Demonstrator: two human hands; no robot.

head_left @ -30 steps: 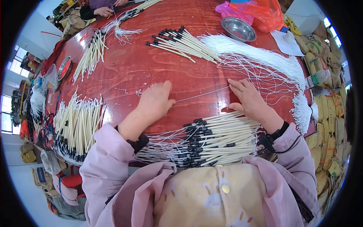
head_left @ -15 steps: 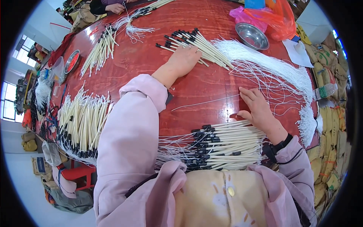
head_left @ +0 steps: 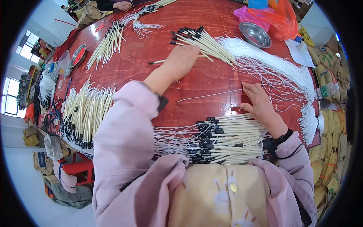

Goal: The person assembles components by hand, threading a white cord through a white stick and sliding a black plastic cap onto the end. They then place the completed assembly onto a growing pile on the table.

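The left hand (head_left: 184, 60) has slid one cream stick (head_left: 160, 61) out of the far bundle (head_left: 200, 39), its grip closed on it; the right hand (head_left: 259, 102) stays spread on the table (head_left: 211, 79).

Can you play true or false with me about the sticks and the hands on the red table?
1. The left hand reaches to the far pile of cream sticks. True.
2. The right hand holds the metal bowl. False: it rests on the red table by a white string; the bowl sits far off.
3. The sticks have black tips. True.
4. The near pile of sticks stands upright. False: it lies flat.
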